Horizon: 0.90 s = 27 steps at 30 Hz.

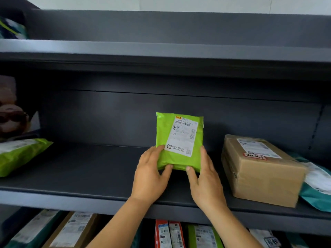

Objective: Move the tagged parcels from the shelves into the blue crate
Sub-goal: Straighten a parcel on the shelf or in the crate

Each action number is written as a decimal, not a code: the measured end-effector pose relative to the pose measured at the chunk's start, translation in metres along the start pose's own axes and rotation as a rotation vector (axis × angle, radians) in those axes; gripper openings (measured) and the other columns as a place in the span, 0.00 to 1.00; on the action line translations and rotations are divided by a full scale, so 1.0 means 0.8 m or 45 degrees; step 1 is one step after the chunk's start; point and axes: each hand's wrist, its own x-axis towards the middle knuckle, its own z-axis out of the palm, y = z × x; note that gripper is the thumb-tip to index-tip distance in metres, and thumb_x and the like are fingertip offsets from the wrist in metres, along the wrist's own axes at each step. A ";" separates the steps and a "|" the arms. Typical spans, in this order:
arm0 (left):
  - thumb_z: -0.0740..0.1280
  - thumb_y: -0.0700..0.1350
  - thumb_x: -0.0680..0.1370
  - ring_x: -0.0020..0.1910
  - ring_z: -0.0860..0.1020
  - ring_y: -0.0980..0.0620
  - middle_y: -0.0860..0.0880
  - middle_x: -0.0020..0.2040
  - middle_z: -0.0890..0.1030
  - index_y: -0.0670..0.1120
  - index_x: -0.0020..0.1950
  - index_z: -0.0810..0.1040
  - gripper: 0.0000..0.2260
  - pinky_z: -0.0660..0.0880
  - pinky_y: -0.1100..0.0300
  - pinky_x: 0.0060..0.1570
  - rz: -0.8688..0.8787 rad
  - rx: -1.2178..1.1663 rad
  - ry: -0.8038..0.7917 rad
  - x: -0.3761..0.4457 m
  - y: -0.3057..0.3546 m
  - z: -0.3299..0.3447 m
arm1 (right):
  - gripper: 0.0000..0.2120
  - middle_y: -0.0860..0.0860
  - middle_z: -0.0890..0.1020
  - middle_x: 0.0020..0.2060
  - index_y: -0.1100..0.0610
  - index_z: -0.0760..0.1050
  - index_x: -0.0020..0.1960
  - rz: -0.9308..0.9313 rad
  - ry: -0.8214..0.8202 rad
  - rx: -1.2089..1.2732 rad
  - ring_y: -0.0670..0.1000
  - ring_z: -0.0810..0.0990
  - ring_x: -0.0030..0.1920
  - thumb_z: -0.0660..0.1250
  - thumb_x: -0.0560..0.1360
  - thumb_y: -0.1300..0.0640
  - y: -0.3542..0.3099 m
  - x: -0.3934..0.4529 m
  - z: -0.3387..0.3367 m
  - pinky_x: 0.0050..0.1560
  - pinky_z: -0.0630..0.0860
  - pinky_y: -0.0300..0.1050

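A lime-green parcel (176,140) with a white shipping label stands upright on the middle shelf (89,178), tilted back toward the rear panel. My left hand (149,176) grips its lower left edge, thumb under the bottom. My right hand (203,179) grips the lower right edge the same way. The blue crate is not in view.
A brown cardboard box (259,169) with a label and red tag sits right of the parcel, a teal mailer (318,187) beside it. Another green mailer (19,154) lies at the shelf's left end. Several parcels fill the lower shelf (175,233). The upper shelf edge (161,51) overhangs.
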 end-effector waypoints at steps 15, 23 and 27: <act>0.62 0.61 0.77 0.76 0.57 0.49 0.46 0.76 0.62 0.47 0.75 0.63 0.31 0.55 0.56 0.74 -0.293 0.325 -0.370 0.008 0.012 -0.001 | 0.32 0.52 0.54 0.77 0.53 0.51 0.78 0.208 -0.277 -0.313 0.55 0.59 0.74 0.54 0.79 0.41 -0.012 0.009 -0.004 0.72 0.58 0.47; 0.59 0.56 0.80 0.76 0.54 0.53 0.50 0.77 0.59 0.47 0.78 0.54 0.30 0.54 0.58 0.74 -0.080 0.110 -0.295 0.018 0.096 0.011 | 0.31 0.45 0.50 0.78 0.49 0.48 0.78 -0.115 0.077 -0.176 0.46 0.48 0.77 0.55 0.80 0.43 -0.042 0.003 -0.088 0.75 0.51 0.45; 0.57 0.57 0.81 0.76 0.55 0.52 0.48 0.77 0.59 0.46 0.78 0.54 0.30 0.53 0.59 0.74 0.024 0.086 -0.345 0.027 0.146 0.034 | 0.31 0.45 0.49 0.78 0.49 0.48 0.78 -0.080 0.206 -0.233 0.46 0.46 0.77 0.54 0.80 0.43 -0.027 0.012 -0.151 0.75 0.48 0.47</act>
